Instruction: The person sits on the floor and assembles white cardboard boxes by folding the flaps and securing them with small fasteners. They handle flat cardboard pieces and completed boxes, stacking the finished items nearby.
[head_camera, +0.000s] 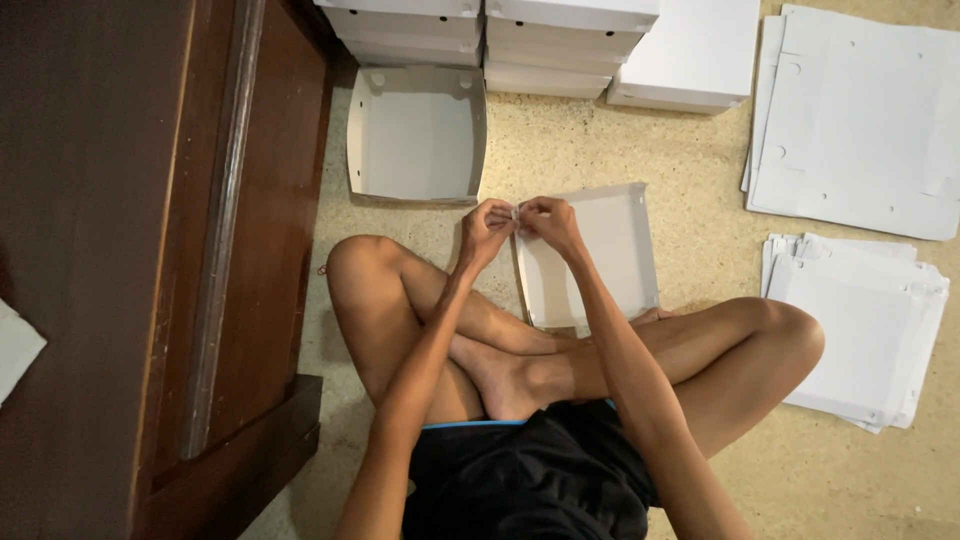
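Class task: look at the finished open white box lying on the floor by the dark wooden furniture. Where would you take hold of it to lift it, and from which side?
Probably grip the open box by its near upright wall, coming from above on the side facing the person. It lies mouth up, so the thin rim is there to pinch, and that side is free; the stacked boxes crowd the far wall. Both hands are busy pinching the half-folded box corner.

Both hands hide the near corner of the half-folded box.

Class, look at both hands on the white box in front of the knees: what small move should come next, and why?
Probably press that corner tab home: both hands pinch the near-left corner of the half-folded box, while a finished tray lies beside it.
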